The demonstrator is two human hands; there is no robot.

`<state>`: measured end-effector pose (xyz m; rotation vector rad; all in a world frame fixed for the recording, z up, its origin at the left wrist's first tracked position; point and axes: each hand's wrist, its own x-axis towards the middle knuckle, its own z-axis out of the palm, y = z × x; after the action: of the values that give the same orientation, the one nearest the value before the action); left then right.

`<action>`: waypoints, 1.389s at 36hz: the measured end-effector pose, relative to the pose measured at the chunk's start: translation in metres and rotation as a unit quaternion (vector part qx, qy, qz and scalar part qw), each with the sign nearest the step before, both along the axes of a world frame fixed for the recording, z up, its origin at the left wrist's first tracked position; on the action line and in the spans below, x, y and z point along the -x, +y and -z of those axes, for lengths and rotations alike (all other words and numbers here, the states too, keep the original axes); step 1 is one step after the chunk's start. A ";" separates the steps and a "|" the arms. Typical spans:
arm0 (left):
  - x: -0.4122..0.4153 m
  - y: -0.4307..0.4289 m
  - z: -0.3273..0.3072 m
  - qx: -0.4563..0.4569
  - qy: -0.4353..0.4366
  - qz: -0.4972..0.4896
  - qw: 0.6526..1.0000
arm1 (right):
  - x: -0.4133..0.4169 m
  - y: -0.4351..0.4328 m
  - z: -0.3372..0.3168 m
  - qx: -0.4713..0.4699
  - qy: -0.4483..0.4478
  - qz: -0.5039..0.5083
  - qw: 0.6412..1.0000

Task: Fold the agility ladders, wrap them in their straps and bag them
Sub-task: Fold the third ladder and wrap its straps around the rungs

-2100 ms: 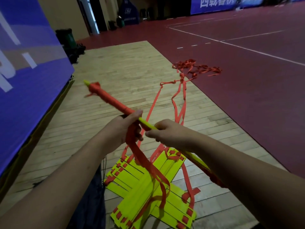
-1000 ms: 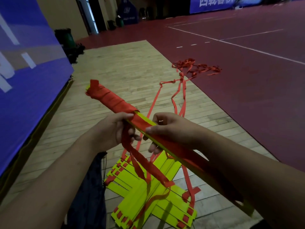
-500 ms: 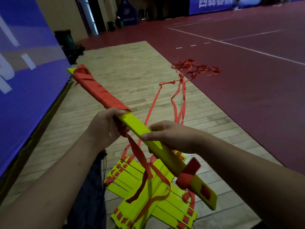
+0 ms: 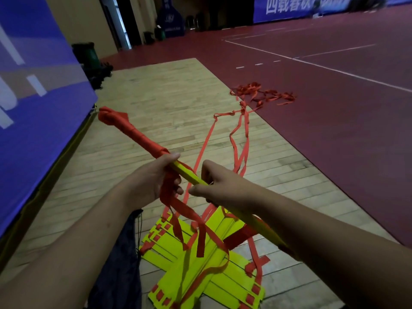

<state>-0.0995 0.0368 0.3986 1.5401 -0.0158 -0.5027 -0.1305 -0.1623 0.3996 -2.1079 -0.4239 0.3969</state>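
A bundle of yellow ladder rungs [image 4: 189, 175] slants from upper left to lower right in front of me. Its far half is wound in orange strap [image 4: 131, 132]. My left hand [image 4: 153, 179] grips the bundle where the winding ends, with loose strap [image 4: 178, 210] hanging from its fingers. My right hand [image 4: 218, 188] grips the bare yellow part just below. Under my hands, more folded yellow rungs [image 4: 200, 270] lie crossed on the wooden floor. A dark bag [image 4: 120, 268] lies beside them on the left.
Long orange straps [image 4: 240, 130] trail from the pile to a tangled heap [image 4: 265, 94] on the red court floor. A blue banner wall [image 4: 33, 112] runs along the left. Dark bins [image 4: 89, 56] stand far back left.
The bundle has turned in my hands: it now shows its narrow edge instead of its flat yellow face, and its wrapped far end has dropped lower. Both hands keep their grip.
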 end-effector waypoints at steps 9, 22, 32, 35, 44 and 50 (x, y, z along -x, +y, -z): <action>-0.001 0.006 -0.011 0.150 -0.058 -0.074 0.984 | -0.012 -0.015 0.003 -0.134 0.182 -0.056 0.972; 0.003 0.003 -0.006 0.005 0.014 0.013 1.000 | -0.006 -0.003 0.000 -0.048 0.014 0.004 0.999; 0.004 0.008 -0.011 0.059 -0.021 -0.021 0.998 | -0.005 -0.003 -0.001 -0.085 0.071 0.000 0.994; 0.004 0.011 -0.012 0.079 -0.031 0.003 0.996 | -0.005 -0.007 -0.006 -0.059 0.057 -0.012 0.997; 0.010 0.006 -0.010 -0.023 0.014 0.069 0.997 | -0.005 -0.006 0.002 -0.164 0.124 -0.006 0.979; 0.009 -0.009 -0.005 -0.042 -0.008 0.024 0.999 | -0.003 0.000 0.004 -0.008 -0.013 0.002 1.000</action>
<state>-0.1083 0.0277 0.4032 1.6294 -0.0447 -0.5352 -0.1274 -0.1628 0.3953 -2.1005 -0.4360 0.3616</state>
